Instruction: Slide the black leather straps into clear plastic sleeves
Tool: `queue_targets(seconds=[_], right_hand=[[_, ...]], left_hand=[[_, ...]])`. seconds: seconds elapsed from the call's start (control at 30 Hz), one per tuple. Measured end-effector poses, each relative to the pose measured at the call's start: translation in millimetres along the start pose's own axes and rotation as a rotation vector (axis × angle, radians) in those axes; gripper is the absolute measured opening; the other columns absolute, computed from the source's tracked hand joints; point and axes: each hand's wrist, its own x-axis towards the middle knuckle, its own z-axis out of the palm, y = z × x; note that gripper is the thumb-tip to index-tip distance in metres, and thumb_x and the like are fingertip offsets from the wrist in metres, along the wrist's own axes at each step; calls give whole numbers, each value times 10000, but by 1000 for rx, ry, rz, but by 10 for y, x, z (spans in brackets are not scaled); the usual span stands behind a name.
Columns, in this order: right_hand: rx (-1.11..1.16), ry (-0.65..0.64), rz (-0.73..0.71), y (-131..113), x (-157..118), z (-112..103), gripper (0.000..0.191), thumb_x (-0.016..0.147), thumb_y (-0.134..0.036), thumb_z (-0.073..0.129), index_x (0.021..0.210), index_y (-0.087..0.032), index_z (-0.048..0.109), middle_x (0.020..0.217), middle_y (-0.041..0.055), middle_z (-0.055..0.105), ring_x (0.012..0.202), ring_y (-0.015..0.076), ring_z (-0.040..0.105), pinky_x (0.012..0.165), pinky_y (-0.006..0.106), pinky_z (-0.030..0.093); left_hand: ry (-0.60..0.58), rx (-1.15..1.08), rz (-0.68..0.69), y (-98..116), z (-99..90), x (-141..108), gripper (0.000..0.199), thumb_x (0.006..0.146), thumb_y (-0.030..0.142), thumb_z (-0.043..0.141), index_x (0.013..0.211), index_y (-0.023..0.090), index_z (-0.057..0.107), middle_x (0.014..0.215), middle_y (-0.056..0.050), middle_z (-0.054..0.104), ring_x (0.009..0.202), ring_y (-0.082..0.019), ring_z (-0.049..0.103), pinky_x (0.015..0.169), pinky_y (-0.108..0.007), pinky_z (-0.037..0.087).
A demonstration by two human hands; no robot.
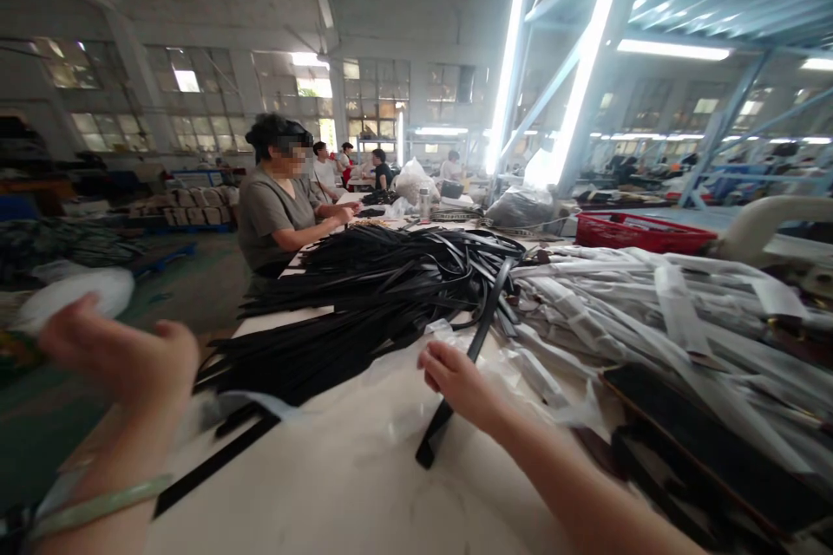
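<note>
My left hand (123,355) is raised beyond the table's left edge. It is smeared by motion, but its thumb and fingers stand apart with nothing between them. Over the table, my right hand (459,381) has its fingers curled closed; what they hold, if anything, is hidden. Clear plastic film (396,399) lies around and behind that hand. A black strap (489,312) passes behind it, with a bent end below. Farther back is a large heap of black straps (390,277). Another black strap (214,464) runs along the table near my left forearm.
White-wrapped strips (605,303) are piled on the right, beside dark straps (703,442). A red basket (641,234) stands behind them. Across the heap, a co-worker (277,199) works at the table's left side. Stuffed plastic bags (521,208) sit farther back.
</note>
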Motion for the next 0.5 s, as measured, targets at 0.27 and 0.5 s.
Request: queue_targets(seconds=[0.27,0.5], right_hand=[[-195,-179,-211,-102,-301,312,119,880,-237,422,776,-192,460,731,-16,489,700,131,446,649,266,351],[302,-100,36,10,-90,138,345,645,-369,742,867,-156,584,680,-20,545,598,112,505,572,255,413]], left_hand=[[-1340,-374,187,1066,195,-1109,83,671,224,709,647,187,639,971,-38,615,927,-199,594,818,-322,484],[-1373,-367,-96,909,217,-1025,180,690,227,632,566,170,515,850,-11,534,699,-136,493,609,-255,382]])
